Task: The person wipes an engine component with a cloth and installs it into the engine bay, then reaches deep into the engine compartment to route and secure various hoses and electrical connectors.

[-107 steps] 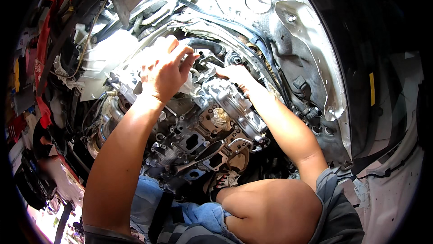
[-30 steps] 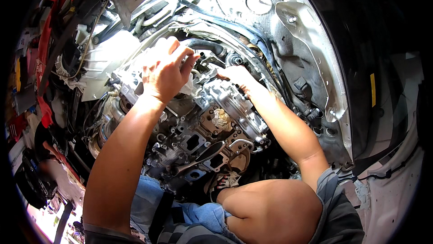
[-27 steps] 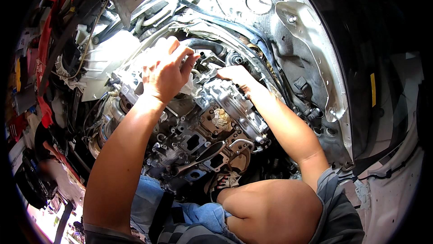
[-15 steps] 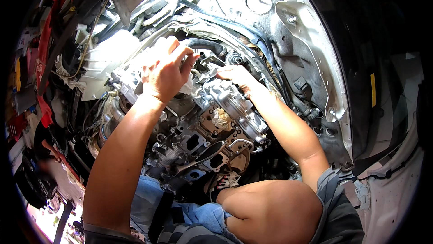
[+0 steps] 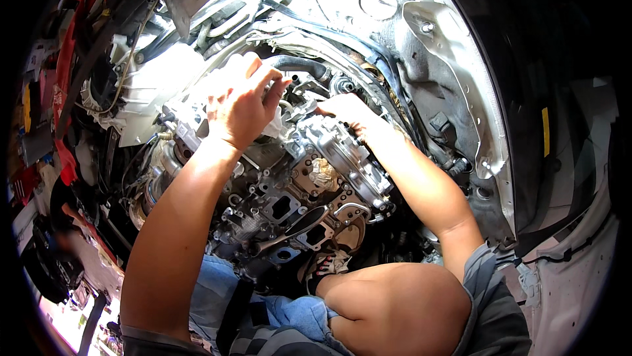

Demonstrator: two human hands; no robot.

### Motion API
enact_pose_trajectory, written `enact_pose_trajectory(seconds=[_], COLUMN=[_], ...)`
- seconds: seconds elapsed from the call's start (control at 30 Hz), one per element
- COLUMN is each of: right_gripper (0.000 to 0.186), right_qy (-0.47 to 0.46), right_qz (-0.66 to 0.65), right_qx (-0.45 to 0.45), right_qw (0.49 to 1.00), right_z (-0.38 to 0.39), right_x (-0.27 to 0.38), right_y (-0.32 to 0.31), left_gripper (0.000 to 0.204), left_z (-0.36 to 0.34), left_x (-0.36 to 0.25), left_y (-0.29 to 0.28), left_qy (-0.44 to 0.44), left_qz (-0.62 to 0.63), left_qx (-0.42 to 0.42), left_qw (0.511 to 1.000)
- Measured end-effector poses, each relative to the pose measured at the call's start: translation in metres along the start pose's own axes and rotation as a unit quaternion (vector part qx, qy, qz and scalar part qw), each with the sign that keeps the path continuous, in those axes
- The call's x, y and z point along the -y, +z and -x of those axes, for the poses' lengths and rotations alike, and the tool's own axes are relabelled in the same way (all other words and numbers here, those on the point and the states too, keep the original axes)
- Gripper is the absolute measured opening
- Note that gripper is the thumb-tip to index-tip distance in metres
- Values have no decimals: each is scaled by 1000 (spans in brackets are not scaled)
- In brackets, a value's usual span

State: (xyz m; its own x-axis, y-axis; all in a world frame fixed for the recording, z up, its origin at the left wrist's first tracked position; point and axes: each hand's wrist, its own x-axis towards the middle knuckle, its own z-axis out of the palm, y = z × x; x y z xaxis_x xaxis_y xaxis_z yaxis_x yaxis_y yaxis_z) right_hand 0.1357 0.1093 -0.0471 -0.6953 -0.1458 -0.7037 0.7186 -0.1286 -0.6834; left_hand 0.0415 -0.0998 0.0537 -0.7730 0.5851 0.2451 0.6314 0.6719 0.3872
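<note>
A grey metal engine (image 5: 283, 208) with open ports lies before me in the car's engine bay. Above its far left side is my left hand (image 5: 242, 102), fingers curled and thumb close to the index finger; glare hides what they hold, if anything. My right hand (image 5: 349, 111) reaches over the ribbed metal cover (image 5: 339, 149) to the engine's far end. Its fingers are bent down against parts there, and their tips are hidden. A crumpled pale wad (image 5: 322, 174) sits in an opening of the engine. White crumpled material (image 5: 273, 126) shows beside my left hand.
A black hose (image 5: 296, 65) and a bundle of cables (image 5: 368, 50) run behind my hands. The grey inner fender panel (image 5: 454, 73) rises at the right. A red bar (image 5: 64, 106) stands at the left. My bent knee (image 5: 408, 303) is close in front of the engine.
My right hand has turned slightly at the wrist, and its knuckles have risen a little. The left hand keeps its place.
</note>
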Motion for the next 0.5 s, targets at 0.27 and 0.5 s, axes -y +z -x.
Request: enact_pose_trajectory(seconds=[0.27,0.5], right_gripper=[22,21], right_qy=[-14,-56], right_qz=[-63,-68], right_qx=[52,70], right_qw=[997,994], right_z=[-14,-6], right_x=[-20,-15], right_y=[-12,-5], left_gripper=[17,18], left_z=[-2,-1], left_x=[-3,2], left_y=[2,1], left_qy=[7,22], left_qz=[2,-3], left_qx=[-8,-20], left_qw=[1000,1000])
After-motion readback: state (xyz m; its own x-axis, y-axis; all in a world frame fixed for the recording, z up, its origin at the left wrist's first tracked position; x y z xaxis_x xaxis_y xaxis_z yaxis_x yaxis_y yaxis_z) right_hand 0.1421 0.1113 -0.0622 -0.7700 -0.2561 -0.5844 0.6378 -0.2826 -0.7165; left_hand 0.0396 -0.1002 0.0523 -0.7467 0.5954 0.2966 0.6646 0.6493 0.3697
